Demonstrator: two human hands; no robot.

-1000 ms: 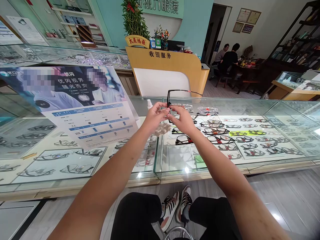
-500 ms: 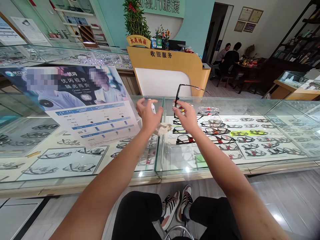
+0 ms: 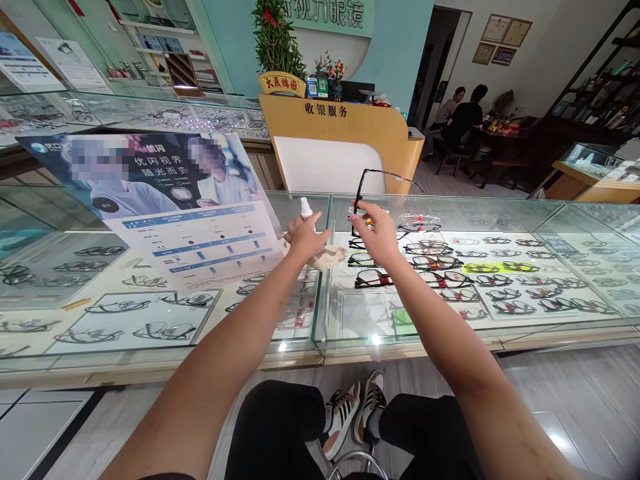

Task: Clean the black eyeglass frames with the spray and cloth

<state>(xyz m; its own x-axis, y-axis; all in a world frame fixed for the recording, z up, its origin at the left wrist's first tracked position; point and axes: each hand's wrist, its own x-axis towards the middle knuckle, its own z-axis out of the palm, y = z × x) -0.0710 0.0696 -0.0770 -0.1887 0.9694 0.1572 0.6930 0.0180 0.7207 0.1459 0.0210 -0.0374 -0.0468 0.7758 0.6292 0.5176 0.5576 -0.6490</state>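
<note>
My right hand (image 3: pixel 375 230) pinches a pair of black-framed glasses (image 3: pixel 359 193) above the glass counter, one temple reaching out to the right. Beside the divider of the case, my left hand (image 3: pixel 306 238) is at a small white spray bottle (image 3: pixel 305 208), its fingers curled around the lower part, which they hide. A crumpled beige cloth (image 3: pixel 327 258) lies on the counter just under my left hand.
A large printed poster (image 3: pixel 200 220) stands at the left on the glass counter (image 3: pixel 320 343). Rows of glasses (image 3: pixel 440 263) lie inside the case. Beyond is a wooden cashier desk (image 3: pixel 345 123); two people sit at a table at the back right.
My left hand has lowered and its spread fingers have closed in around the white bottle. My right hand still holds the glasses, and the view has shifted slightly.
</note>
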